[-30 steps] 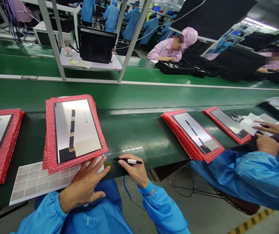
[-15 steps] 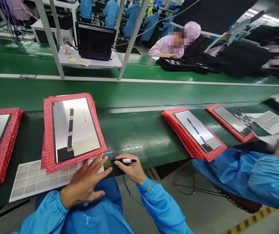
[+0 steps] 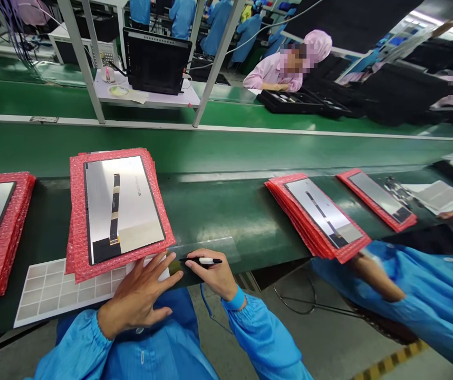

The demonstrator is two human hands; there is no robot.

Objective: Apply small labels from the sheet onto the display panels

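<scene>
My left hand [image 3: 141, 295] lies with fingers spread over the right end of a sheet of pale labels [image 3: 64, 289], just below the red stack. Beside it, my right hand [image 3: 212, 274] grips a black-and-white pen [image 3: 204, 260], its tip pointing left near the table's front edge. Directly beyond my left hand, a display panel [image 3: 123, 211] with a dark flex cable [image 3: 114, 208] rests on a pile of red bubble-wrap sleeves [image 3: 78, 211]. A clear film strip [image 3: 218, 247] lies on the green table just beyond the pen.
Another panel stack [image 3: 8, 237] stands at far left. To the right are a second stack [image 3: 317, 216] and a single red-wrapped panel [image 3: 376, 198], close to a co-worker's blue sleeves [image 3: 420, 295]. A monitor [image 3: 157, 60] stands on a shelf across the bench.
The co-worker at right has brought an arm down to the near corner of the right-hand stack. My own hands and the pen stay almost where they were.
</scene>
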